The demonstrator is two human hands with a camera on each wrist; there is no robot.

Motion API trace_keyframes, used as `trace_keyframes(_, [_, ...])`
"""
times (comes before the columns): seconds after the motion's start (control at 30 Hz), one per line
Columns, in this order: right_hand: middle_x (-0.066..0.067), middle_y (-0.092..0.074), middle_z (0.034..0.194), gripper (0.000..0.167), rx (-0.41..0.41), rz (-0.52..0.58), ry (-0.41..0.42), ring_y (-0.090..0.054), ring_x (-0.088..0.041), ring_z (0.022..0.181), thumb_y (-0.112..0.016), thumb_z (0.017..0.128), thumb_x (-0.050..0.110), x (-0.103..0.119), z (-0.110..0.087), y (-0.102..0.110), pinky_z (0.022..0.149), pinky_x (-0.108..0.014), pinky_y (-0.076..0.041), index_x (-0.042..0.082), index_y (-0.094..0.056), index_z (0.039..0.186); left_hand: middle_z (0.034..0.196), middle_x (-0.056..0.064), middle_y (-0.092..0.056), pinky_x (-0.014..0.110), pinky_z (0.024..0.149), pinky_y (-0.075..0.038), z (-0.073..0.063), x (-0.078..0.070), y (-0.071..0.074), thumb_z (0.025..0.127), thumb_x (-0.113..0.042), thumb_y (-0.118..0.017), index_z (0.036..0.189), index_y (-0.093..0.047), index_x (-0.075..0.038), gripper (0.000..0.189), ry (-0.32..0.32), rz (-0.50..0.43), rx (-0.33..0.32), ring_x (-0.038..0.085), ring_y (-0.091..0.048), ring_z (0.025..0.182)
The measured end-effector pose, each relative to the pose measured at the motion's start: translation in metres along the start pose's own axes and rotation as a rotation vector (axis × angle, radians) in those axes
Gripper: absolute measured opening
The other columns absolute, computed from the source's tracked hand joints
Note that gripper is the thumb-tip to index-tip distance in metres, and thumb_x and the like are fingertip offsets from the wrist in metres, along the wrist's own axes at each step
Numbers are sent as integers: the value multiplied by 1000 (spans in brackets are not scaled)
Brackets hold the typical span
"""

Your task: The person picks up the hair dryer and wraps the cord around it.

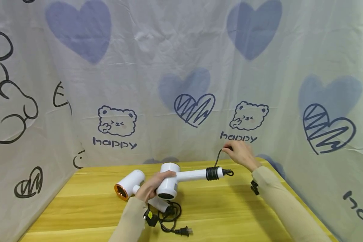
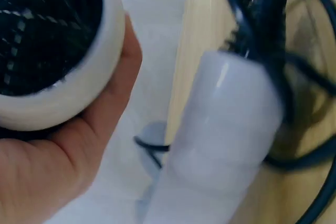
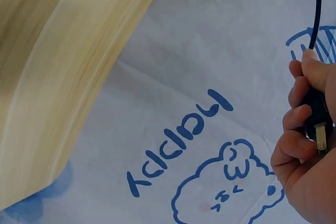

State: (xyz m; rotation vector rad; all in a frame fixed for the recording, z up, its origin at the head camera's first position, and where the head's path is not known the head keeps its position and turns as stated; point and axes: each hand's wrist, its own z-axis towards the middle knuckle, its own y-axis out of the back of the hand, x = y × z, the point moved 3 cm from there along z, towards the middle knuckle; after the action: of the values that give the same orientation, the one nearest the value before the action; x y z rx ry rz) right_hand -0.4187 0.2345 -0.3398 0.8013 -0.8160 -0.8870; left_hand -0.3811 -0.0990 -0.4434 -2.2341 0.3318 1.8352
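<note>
My left hand [image 1: 152,185] grips a white hair dryer [image 1: 190,175] by its head, with its handle pointing right above the table. Black cord [image 1: 212,173] is wound round the far end of that handle. From these coils a straight length rises to my right hand [image 1: 239,154], whose curled fingers hold the cord and its black plug [image 3: 315,106]; a metal prong shows in the right wrist view. Beneath my left hand lies a second white hair dryer [image 1: 134,181] with a copper-coloured rim, partly hidden. Its handle [image 2: 215,135] fills the middle of the left wrist view.
The second dryer's loose black cord [image 1: 176,215] loops on the wooden table [image 1: 224,215], its plug [image 1: 184,231] near the front. A pale printed curtain [image 1: 157,141] stands behind the table and along both sides.
</note>
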Motion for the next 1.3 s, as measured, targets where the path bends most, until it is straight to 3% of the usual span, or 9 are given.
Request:
trace_keyframes(0.23, [0, -72, 87, 17, 16, -23, 42, -55, -9, 63, -66, 94, 28, 7, 0, 0, 54, -26, -43, 14, -75, 97, 109, 17, -59, 39, 71, -58, -1, -19, -5, 81, -23, -77, 135, -42, -6, 66, -271, 216, -56, 23, -63, 85])
trace_keyframes(0.37, [0, -71, 85, 14, -13, -26, 71, -56, -9, 63, -67, 93, 26, 12, -2, 0, 54, -26, -45, 14, -74, 94, 115, 17, -59, 39, 74, -57, -5, -23, -9, 77, -19, -81, 138, -40, -10, 74, -352, 314, -73, 24, -62, 90])
trace_keyframes(0.43, [0, -71, 85, 14, -40, -24, 71, -56, -9, 64, -66, 94, 26, 13, -4, 0, 54, -26, -45, 14, -73, 93, 116, 17, -59, 40, 75, -57, -13, -30, -13, 75, -17, -82, 139, -39, -10, 77, -370, 336, -79, 24, -61, 91])
trace_keyframes(0.53, [0, -70, 86, 14, -65, -24, 71, -55, -10, 64, -66, 94, 28, 17, -5, 3, 54, -26, -44, 15, -72, 92, 118, 16, -59, 40, 75, -57, -13, -31, -13, 74, -16, -82, 140, -39, -10, 80, -391, 364, -98, 24, -61, 91])
trace_keyframes(0.7, [-2, -72, 88, 14, -80, -9, 67, -57, -10, 63, -68, 93, 27, 25, -4, 11, 55, -27, -46, 14, -74, 94, 115, 15, -60, 38, 73, -57, -3, -24, -10, 72, -22, -84, 137, -40, -11, 79, -422, 407, -161, 24, -62, 88])
trace_keyframes(1.0, [-4, -74, 92, 13, -127, 52, 71, -63, -14, 69, -70, 90, 23, 31, -9, 23, 59, -31, -49, 13, -77, 95, 104, 15, -61, 35, 64, -56, 1, -26, -11, 69, -31, -84, 136, -39, -8, 84, -405, 468, -373, 24, -62, 82])
trace_keyframes(1.3, [-5, -75, 86, 18, -79, 96, 90, -53, -7, 55, -70, 91, 25, 50, -20, 19, 51, -25, -43, 10, -78, 95, 96, 15, -63, 31, 56, -51, -1, -28, -19, 69, -38, -83, 135, -39, -12, 83, -372, 480, -594, 24, -61, 74])
